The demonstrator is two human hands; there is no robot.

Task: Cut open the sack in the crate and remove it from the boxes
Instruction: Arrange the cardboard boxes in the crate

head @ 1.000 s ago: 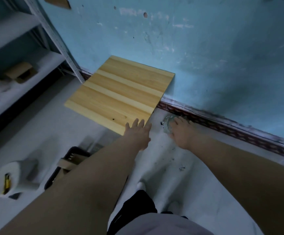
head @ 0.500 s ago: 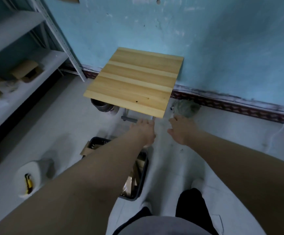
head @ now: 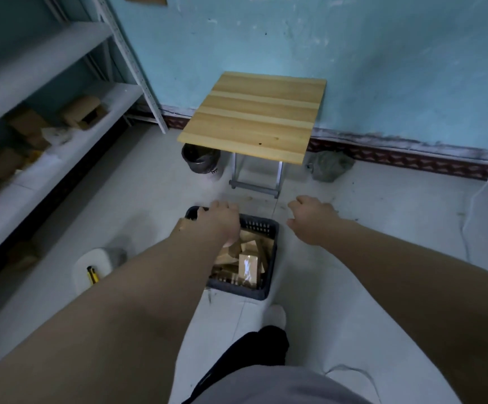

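A dark plastic crate point(head: 269, 290) stands on the floor in front of my feet, filled with several brown cardboard boxes point(head: 248, 268); one box has a shiny film on it. I cannot make out a sack in it. My left hand point(head: 222, 220) hangs over the crate's far left corner, fingers bent down and empty, hiding that part of the boxes. My right hand point(head: 312, 218) hovers over the floor just right of the crate, fingers loosely apart, holding nothing. A yellow utility knife point(head: 92, 274) lies on a white round thing point(head: 91, 265) left of the crate.
A small wooden folding table point(head: 254, 118) stands against the blue wall beyond the crate. Beside its legs are a black bin point(head: 200, 157) and a grey-green bundle point(head: 329, 166). Metal shelving point(head: 47, 118) with cardboard boxes runs along the left. A white cable point(head: 470, 217) lies at right.
The view has dropped and pulled back, bringing the whole crate into sight. Both hands have come down from near the table's edge to the crate, the left one over it.
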